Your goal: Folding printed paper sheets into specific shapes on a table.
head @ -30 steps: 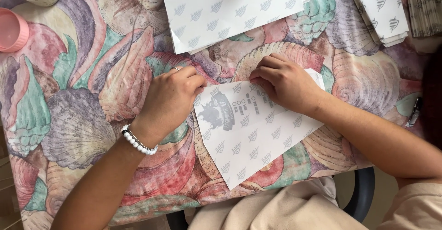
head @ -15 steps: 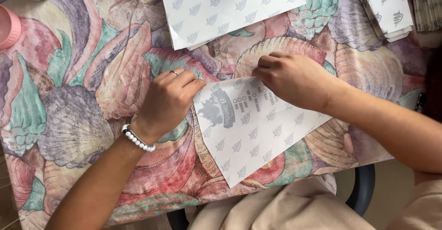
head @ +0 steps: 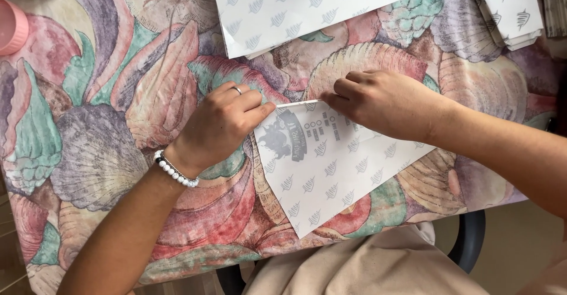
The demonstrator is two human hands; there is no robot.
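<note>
A white paper sheet [head: 331, 171] with a small grey leaf pattern and a dark printed emblem lies tilted on the shell-patterned tablecloth [head: 106, 129]. Its top edge is folded over. My left hand [head: 221, 124], with a ring and a white bead bracelet, pinches the sheet's upper left corner. My right hand [head: 384, 103] presses its fingertips on the folded top edge, just right of the left hand. Both hands touch the same fold.
A larger sheet of the same patterned paper [head: 295, 8] lies at the top centre. A stack of similar folded papers [head: 511, 8] sits top right. A pink round container [head: 12, 26] is at the left edge. A dark chair frame [head: 469, 242] shows below the table edge.
The hands have drawn together along the sheet's top edge, and the folded strip there has become flatter. The sheet has shifted slightly on the cloth.
</note>
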